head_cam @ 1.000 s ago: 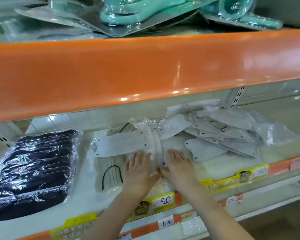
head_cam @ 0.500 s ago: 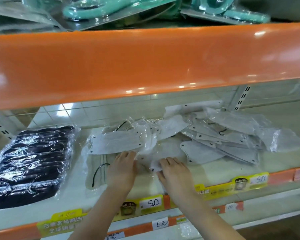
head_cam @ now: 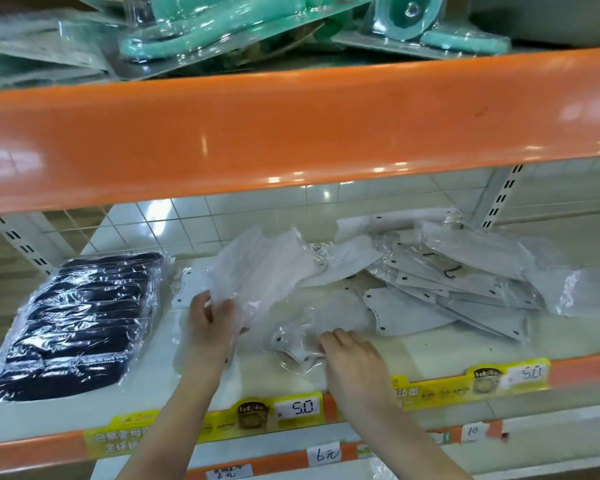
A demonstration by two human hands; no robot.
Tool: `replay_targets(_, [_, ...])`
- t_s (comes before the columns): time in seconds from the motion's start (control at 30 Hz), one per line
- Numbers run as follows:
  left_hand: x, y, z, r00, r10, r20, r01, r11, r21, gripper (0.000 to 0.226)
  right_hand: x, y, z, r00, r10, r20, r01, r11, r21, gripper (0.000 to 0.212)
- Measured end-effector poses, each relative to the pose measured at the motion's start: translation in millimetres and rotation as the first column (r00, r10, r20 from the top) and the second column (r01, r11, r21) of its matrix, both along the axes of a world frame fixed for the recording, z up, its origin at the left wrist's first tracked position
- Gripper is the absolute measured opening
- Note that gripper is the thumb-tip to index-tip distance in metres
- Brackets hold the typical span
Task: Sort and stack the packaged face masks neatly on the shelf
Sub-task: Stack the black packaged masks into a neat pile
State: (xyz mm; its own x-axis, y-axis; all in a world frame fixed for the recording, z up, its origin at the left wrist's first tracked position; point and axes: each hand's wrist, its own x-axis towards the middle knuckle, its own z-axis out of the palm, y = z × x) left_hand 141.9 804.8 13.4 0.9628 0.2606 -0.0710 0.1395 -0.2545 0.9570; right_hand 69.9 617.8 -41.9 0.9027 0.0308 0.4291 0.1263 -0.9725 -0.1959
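The left hand (head_cam: 212, 318) lifts a white packaged mask (head_cam: 260, 271) off the shelf (head_cam: 430, 351). The right hand (head_cam: 352, 355) pinches another mask packet (head_cam: 296, 341) lying flat.

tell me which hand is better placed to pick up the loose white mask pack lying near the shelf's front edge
Right. The right hand already rests on that mask pack, fingers at its edge. The left hand is busy holding up another white pack.

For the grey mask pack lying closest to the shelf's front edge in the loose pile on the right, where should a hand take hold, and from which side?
Pinch the rounded left end of the grey mask pack, coming from the front left. That end lies bare on the shelf, while its right part is tucked under the loose pile, so it should slide out toward the right hand without lifting the others.
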Motion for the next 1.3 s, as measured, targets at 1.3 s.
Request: replay_targets(1.3, [18.6, -171.9, -38.5, 0.731, -0.676, -0.091, 0.473, 0.406, 0.781, 0.051, 46.6, -170.4, 53.1, 0.873, -0.418, -0.253, 0.357, 0.899, -0.252, 0.03])
